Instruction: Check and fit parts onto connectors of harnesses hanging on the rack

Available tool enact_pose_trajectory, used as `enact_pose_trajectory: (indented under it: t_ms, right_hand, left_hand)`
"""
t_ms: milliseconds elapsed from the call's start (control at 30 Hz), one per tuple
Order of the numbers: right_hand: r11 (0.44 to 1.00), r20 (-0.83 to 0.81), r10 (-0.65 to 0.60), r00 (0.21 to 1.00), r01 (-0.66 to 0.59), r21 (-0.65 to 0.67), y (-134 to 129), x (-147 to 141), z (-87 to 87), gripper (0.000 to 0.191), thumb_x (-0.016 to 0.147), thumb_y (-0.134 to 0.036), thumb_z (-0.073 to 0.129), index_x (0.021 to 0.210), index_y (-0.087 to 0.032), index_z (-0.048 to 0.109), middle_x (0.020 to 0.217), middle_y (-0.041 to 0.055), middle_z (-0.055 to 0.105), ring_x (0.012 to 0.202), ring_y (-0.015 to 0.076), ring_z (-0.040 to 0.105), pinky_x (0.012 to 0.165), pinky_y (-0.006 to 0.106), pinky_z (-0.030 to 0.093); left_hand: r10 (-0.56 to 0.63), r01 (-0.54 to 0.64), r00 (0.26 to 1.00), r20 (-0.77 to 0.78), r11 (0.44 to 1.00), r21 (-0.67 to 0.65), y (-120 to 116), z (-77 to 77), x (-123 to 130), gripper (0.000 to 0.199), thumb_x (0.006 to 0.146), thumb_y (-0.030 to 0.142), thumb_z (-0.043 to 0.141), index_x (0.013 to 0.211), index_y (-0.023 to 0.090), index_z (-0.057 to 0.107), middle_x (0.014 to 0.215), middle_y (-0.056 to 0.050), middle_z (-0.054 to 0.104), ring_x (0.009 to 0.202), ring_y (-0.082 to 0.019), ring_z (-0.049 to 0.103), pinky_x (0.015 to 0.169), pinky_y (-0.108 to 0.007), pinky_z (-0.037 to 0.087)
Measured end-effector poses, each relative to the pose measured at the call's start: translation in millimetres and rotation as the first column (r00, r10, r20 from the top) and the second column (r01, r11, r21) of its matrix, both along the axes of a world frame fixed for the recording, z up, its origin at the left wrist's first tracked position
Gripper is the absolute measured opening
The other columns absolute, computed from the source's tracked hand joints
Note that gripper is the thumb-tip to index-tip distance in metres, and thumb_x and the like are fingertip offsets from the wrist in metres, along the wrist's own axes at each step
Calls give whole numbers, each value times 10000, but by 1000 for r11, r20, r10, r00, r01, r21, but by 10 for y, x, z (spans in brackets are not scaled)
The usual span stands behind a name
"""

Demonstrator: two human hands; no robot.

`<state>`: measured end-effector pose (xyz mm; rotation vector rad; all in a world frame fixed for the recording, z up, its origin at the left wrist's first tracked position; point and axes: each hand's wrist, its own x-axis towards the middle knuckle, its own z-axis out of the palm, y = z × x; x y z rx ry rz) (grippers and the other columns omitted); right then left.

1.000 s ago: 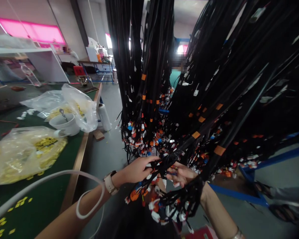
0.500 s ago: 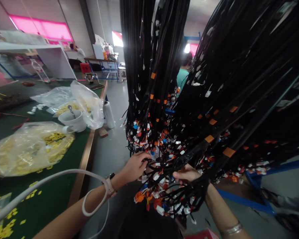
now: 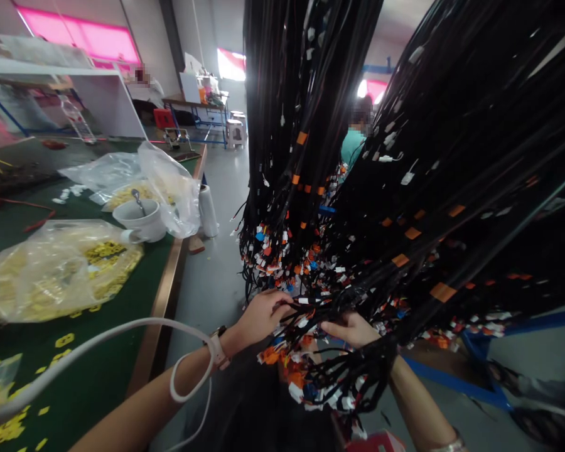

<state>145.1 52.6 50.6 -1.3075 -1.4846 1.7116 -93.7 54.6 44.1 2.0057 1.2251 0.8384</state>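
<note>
Thick bundles of black wire harnesses [image 3: 306, 88] hang in front of me, their ends crowded with white, orange and blue connectors. My left hand [image 3: 263, 316] is closed, thumb and fingertips pinched on a black cable with a white label [image 3: 306, 301] at the bundle's lower end. To its right, my right hand [image 3: 351, 329] curls round black harness branches, thumb pointing left; its other fingers are partly hidden. A looped clump of black wires [image 3: 371, 376] drapes over my right wrist, its connectors [image 3: 296, 380] dangling between my forearms.
On the left stands a green-topped table [image 3: 122, 339] with a plastic bag of yellow pieces [image 3: 51, 276], a white mug [image 3: 144, 221] and loose yellow tags. A white cord [image 3: 122, 326] loops round my left forearm. Blue rack legs [image 3: 452, 380] stand at right; a person in green [image 3: 353, 144] is behind.
My view has shifted slightly, so the hanging harnesses sit further right. Both hands stay at the cable ends; the labelled cable now shows stretched out by my left fingertips.
</note>
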Motion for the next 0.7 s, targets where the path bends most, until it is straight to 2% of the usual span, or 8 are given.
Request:
enact_pose_trajectory:
  t_ms: [100, 167, 233, 333, 400, 467, 600, 700]
  right_hand:
    - [982, 13, -44, 999, 46, -183, -8, 2, -71, 363, 680, -476, 709, 765, -125, 670, 760, 64, 701, 640, 158, 646, 577, 256, 522]
    - [961, -36, -85, 996, 73, -267, -6, -18, -104, 357, 689, -470, 708, 756, -122, 667, 733, 66, 695, 570, 133, 631, 527, 226, 509]
    - [937, -110, -127, 986, 83, -341, -7, -53, -113, 357, 669, -458, 731, 759, -118, 672, 739, 76, 696, 541, 124, 629, 524, 217, 516]
    - [920, -236, -133, 963, 31, -391, -30, -102, -102, 386, 670, -462, 732, 775, -93, 691, 768, 104, 702, 602, 133, 659, 570, 196, 526]
    - [921, -306, -99, 947, -29, -389, -54, -113, -101, 405, 708, -474, 698, 807, -81, 701, 757, 115, 704, 647, 143, 673, 595, 191, 526]
    - [917, -335, -73, 940, -69, -393, -78, -106, -108, 411, 743, -476, 663, 849, -81, 703, 741, 117, 707, 661, 160, 681, 601, 212, 532]
    - [907, -297, -118, 948, -19, -421, -117, -84, -110, 414, 779, -466, 622, 940, -91, 690, 737, 112, 711, 653, 188, 687, 601, 255, 540]
    - [911, -298, -169, 939, 34, -410, -137, -88, -93, 409, 779, -438, 635, 968, -77, 671, 775, 128, 708, 635, 174, 680, 583, 243, 535]
  left_hand:
    - [27, -28, 1000, 7, 998, 61, -18, -14, -8, 182, 855, 249, 509, 974, 179, 627, 1011, -59, 635, 970, -173, 568, 880, -287, 424]
    - [63, -63, 998, 10, 994, 88, -44, -12, -9, 168, 853, 238, 507, 938, 174, 637, 1000, -66, 634, 969, -174, 565, 879, -286, 418]
    - [51, -52, 999, 12, 996, 79, -80, -1, 1, 171, 861, 237, 494, 892, 173, 649, 930, -55, 652, 890, -158, 581, 822, -261, 422]
    - [-135, 135, 991, 14, 991, -20, -149, 13, 40, 199, 872, 269, 485, 873, 170, 657, 797, -21, 667, 716, -118, 577, 681, -210, 403]
    - [-277, 277, 961, 6, 956, -94, -199, -2, 80, 194, 855, 281, 508, 836, 154, 654, 721, -9, 649, 634, -101, 540, 610, -194, 365]
    - [-361, 359, 933, 19, 920, -158, -243, -47, 126, 190, 835, 292, 534, 801, 139, 641, 679, -1, 615, 600, -92, 498, 575, -190, 331]
    - [-429, 466, 883, 191, 851, -243, -293, -177, 209, 228, 831, 341, 536, 797, 129, 613, 695, 9, 553, 629, -87, 442, 587, -187, 319]
    - [-370, 489, 860, 351, 792, -365, -296, -234, 241, 260, 810, 385, 558, 770, 128, 567, 682, 24, 499, 626, -80, 405, 577, -185, 321]
